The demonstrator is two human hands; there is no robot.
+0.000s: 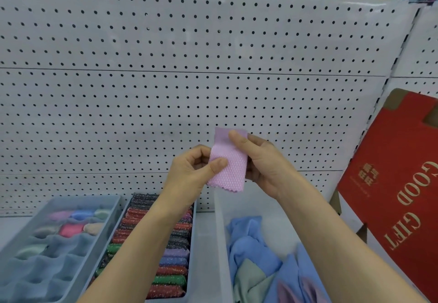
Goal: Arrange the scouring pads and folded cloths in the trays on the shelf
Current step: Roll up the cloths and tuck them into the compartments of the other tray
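A small folded pink cloth (227, 162) with a honeycomb texture is held up in front of the pegboard. My left hand (192, 172) pinches its lower left edge between thumb and fingers. My right hand (258, 160) grips its upper right side, thumb on the front. Below, a grey tray (193, 250) holds rows of glittery scouring pads (173, 264) in red, green, black and purple. To the left, a divided tray (113, 210) holds rolled cloths (71, 229) in its cells. To the right, a third tray (221, 243) holds loose blue, green and pink cloths (251, 250).
A white pegboard (189, 77) backs the shelf. A red gift box (398, 184) printed "GOOD GIFT" leans at the right. Packaged goods sit on top of the pegboard wall.
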